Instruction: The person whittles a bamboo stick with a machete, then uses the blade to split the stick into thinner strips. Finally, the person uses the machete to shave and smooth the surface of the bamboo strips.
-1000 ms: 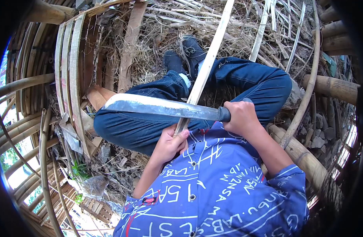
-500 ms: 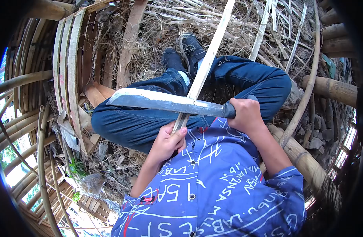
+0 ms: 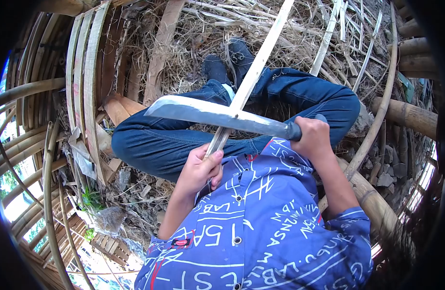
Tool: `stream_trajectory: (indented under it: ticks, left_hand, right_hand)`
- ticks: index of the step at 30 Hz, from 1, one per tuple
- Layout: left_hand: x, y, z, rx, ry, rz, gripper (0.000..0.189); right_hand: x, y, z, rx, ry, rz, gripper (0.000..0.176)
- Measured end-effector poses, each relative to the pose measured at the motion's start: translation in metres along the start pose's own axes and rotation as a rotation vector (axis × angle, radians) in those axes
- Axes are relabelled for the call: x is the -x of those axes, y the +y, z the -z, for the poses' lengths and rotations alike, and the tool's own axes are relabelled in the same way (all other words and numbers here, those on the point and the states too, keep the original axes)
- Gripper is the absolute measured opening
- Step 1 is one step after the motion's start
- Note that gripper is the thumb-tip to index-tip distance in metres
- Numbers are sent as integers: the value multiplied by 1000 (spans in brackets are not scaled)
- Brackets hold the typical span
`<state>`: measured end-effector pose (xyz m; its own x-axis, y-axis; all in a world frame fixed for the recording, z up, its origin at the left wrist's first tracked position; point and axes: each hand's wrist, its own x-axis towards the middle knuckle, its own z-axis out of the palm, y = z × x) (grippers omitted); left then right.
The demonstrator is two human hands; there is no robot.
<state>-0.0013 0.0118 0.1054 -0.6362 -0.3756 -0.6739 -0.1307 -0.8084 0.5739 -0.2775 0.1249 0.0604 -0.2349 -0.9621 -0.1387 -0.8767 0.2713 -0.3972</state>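
Note:
My left hand (image 3: pixel 202 166) is wrapped round the near end of a long pale bamboo strip (image 3: pixel 262 60), which slants up and away past my feet. The dark handle of a wide-bladed machete (image 3: pixel 198 110) is gripped in my right hand (image 3: pixel 312 135). Its blade points left and lies across the strip, a little beyond my left hand. Under the blade, part of the strip is hidden. My crossed legs in blue jeans (image 3: pixel 150 145) are below both.
Upright wooden slats (image 3: pixel 91 72) stand at the left, beside curved bamboo poles (image 3: pixel 49 193). Shavings (image 3: pixel 193 43) and loose strips (image 3: pixel 326 41) cover the ground ahead. Thick bamboo poles (image 3: pixel 411 113) and stones (image 3: pixel 387 169) lie at the right.
The machete and my right hand have shifted slightly to the right, and the blade slopes more. My left hand has moved slightly left, still round the strip.

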Motion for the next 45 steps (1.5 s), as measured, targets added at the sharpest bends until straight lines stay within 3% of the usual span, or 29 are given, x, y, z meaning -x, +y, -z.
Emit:
stream_trajectory:
  ticks: [17, 20, 22, 24, 28, 32, 34, 38, 39, 40, 42, 45]
  left_hand:
    - [2, 11, 19, 11, 12, -17, 18]
    - [-1, 14, 18, -61, -45, 5, 18]
    - [-3, 14, 5, -326, -49, 46, 18]
    - [-12, -1, -4, -245, -125, 91, 14]
    - [-8, -1, -6, -188, -40, 56, 15]
    - [4, 13, 3, -71, 39, 22, 17]
    - [8, 16, 19, -33, 67, -23, 16]
    - [41, 30, 63, 49, 15, -65, 18]
    - [44, 32, 69, -18, 14, -37, 18]
    - [41, 33, 66, -11, 30, -40, 18]
    - [28, 39, 56, -103, -23, 8, 18]
    - [12, 36, 47, -103, -38, -11, 15]
  right_hand:
    - [2, 22, 6, 27, 16, 3, 18]
    - [5, 21, 6, 8, 13, 6, 18]
    - [7, 0, 5, -49, -28, -7, 20]
    - [-2, -22, 3, -58, -18, 76, 24]
    - [-33, -34, -8, 21, -50, 38, 24]
    - [-53, -25, -5, 4, -18, 124, 21]
    - [-53, -12, -2, 59, 16, 76, 20]
    - [-48, 76, 26, 208, 21, -495, 19]
    - [-40, 96, 34, 242, 116, -471, 22]
    - [-35, 109, 44, 272, 98, -581, 23]
    - [-17, 124, 45, 138, 149, -576, 21]
    - [-14, 83, 44, -54, 177, -510, 16]
